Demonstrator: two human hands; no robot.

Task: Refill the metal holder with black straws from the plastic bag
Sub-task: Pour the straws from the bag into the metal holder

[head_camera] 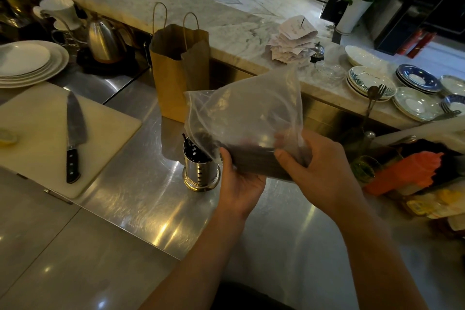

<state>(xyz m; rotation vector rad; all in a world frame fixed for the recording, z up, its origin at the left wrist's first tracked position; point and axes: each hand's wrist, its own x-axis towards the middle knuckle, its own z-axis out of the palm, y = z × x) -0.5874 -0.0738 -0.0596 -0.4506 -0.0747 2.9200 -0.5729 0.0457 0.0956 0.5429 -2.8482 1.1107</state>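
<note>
A clear plastic bag (247, 113) with a bundle of black straws (256, 162) lying along its bottom is held above the steel counter. My left hand (239, 184) grips the bundle from below at its left end. My right hand (317, 166) clasps the bag and straws from the right, thumb on top. The perforated metal holder (198, 171) stands upright on the counter just left of my left hand, under the bag's lower left corner. A few black straws stick up inside it.
A brown paper bag (176, 70) stands behind the holder. At left, a white cutting board (105, 133) carries a large knife (74, 133). Stacked plates (32, 63) and a kettle (104, 41) sit farther left. Dishes (412, 98) and an orange item (407, 171) crowd the right side.
</note>
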